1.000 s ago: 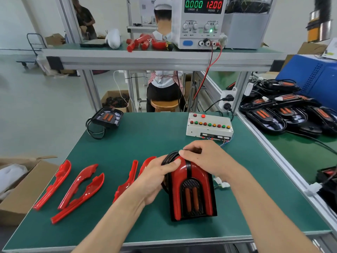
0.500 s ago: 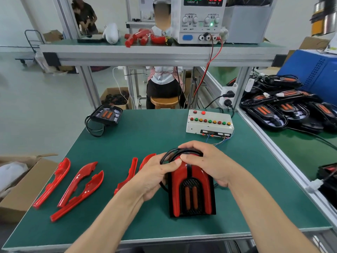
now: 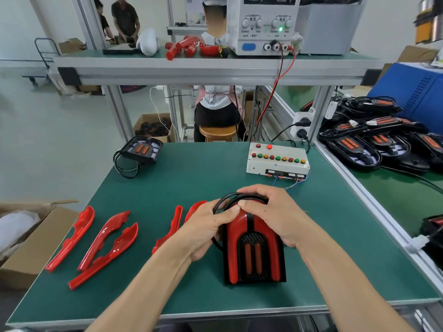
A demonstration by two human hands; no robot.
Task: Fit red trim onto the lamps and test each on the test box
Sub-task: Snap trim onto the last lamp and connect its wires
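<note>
Both hands clasp a lamp (image 3: 254,248) on the green tabletop (image 3: 191,178): the left hand (image 3: 206,232) and right hand (image 3: 273,212) curl around its far end, thumbs pressing the red trim (image 3: 233,236). Even pressure along both edges should seat it before testing.

The white power box (image 3: 266,25) on the top shelf has words on its front. At the top edge it says "CURRENT A" and "VOLTAGE V", but the glowing numbers above are cut off. Over the left knobs it says "CURRENT", and over the right knobs "VOLTAGE". Under the knobs it says "COARSE" and "FINE". Other small words there are too blurry to read.
</note>
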